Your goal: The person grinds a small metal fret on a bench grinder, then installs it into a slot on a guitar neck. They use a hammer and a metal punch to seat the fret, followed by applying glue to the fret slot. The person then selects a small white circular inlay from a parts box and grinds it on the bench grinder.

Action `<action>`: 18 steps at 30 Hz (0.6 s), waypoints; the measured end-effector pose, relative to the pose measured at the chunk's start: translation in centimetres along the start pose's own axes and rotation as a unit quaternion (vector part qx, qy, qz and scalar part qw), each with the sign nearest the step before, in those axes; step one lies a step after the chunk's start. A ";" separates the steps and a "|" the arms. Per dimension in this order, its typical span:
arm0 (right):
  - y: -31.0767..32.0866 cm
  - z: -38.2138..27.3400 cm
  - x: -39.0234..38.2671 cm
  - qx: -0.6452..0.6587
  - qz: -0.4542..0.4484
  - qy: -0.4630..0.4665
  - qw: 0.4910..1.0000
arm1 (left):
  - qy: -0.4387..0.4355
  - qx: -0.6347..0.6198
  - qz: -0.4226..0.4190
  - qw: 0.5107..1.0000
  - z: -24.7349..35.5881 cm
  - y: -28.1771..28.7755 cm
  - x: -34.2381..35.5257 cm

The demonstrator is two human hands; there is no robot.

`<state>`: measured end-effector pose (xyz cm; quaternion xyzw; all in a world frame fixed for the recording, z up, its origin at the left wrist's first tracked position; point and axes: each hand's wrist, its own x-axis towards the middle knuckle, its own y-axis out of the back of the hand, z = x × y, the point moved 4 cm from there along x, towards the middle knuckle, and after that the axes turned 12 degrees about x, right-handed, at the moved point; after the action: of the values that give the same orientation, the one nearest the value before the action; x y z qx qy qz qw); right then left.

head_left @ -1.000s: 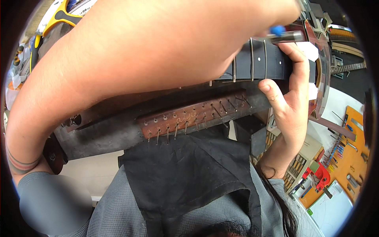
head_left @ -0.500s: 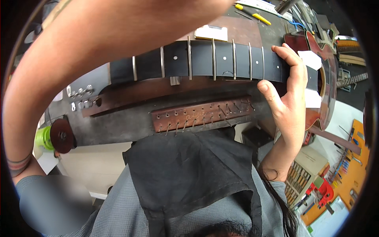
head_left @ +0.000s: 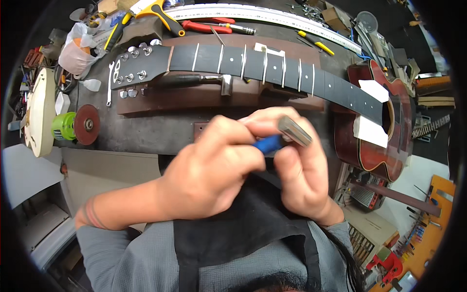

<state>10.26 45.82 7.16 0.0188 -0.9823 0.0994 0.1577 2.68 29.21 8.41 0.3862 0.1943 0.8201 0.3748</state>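
My hands meet in front of the apron, below the guitar neck. My left hand [head_left: 204, 170] is closed, its fingers round the blue handle [head_left: 268, 144] of a small tool. The tool's grooved metal head [head_left: 295, 130] points to the right. My right hand [head_left: 306, 170] curls round the head, thumb and fingers against it; its exact contact is partly hidden. Beyond them lies the guitar's dark fretboard [head_left: 254, 61], several metal frets across it and its right part without raised frets. The headstock [head_left: 138, 68] is to the left, the red body [head_left: 404, 107] to the right.
A black-handled hammer [head_left: 226, 83] lies beside the neck. White sheets [head_left: 370, 130] flank the fretboard end on the body. At left stand a green grinder [head_left: 63, 126] with a round disc [head_left: 86, 124] and a wrench [head_left: 110, 87]. Red pliers [head_left: 206, 27] and a long ruler [head_left: 272, 17] lie behind.
My left arm has come down from across the neck, and my right hand has left the fretboard. Both hands are now together nearer me, with the blue-handled tool in view. The headstock is uncovered.
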 end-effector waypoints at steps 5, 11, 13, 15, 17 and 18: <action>1.0 -1.6 -0.7 0.023 0.137 0.021 0.990 | -0.023 -0.004 -0.003 1.000 -0.3 -1.0 -0.8; 8.2 -4.8 -2.6 -0.197 0.309 -0.090 0.926 | 0.092 0.462 -0.065 0.880 -11.1 1.8 -3.3; 8.3 -4.1 -1.6 -0.310 0.268 -0.059 0.910 | 0.049 0.479 -0.059 0.875 -12.1 1.5 -2.9; 8.3 -4.3 -1.3 -0.388 0.226 -0.066 0.891 | 0.048 0.472 -0.076 0.877 -12.9 1.2 -2.7; 8.7 -4.4 -0.7 -0.448 0.178 -0.076 0.873 | 0.054 0.448 -0.089 0.888 -12.4 1.3 -3.3; 8.7 -4.4 -0.4 -0.485 0.151 -0.063 0.859 | 0.058 0.437 -0.095 0.893 -11.9 1.3 -3.7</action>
<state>11.35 55.28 9.49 -0.2021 -0.9050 -0.3681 0.0679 -5.61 25.16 -0.05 0.4426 0.5899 0.6339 0.2330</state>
